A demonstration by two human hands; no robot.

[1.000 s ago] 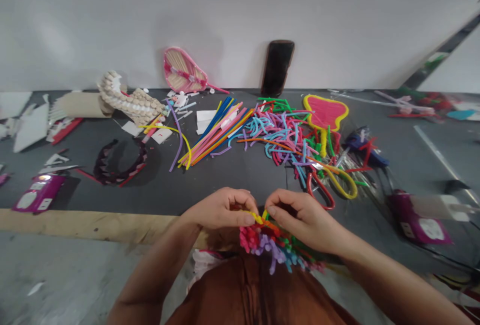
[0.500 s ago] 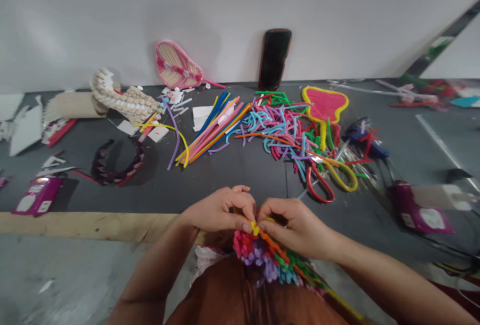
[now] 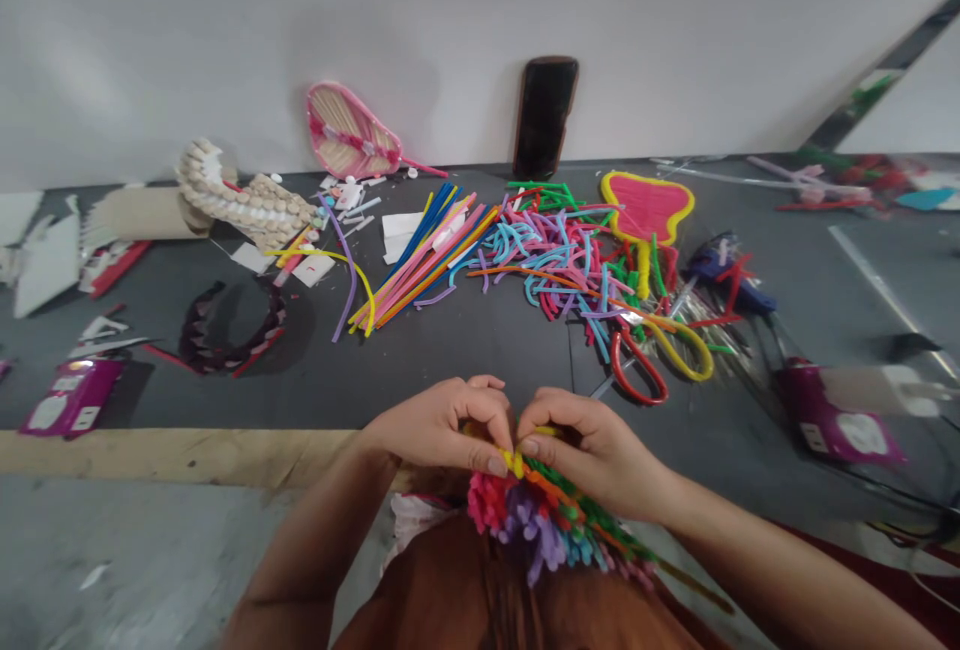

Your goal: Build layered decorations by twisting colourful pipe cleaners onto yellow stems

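Pipe cleaners and scissors litter the table.

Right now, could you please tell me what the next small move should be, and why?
Probably twist the yellow strand slightly, since the left hand and right hand pinch close together there, at the edge of the tufted piece.

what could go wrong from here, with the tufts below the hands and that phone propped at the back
Slipping: the left grip and right grip meet on a thin yellow strip, with little of it showing, so it might slide free.

Snagging: the tufts bunch up close to the brown clothing and might catch or get squashed there.

Tipping: the phone leans against the wall, so a bump to the table could topple it.
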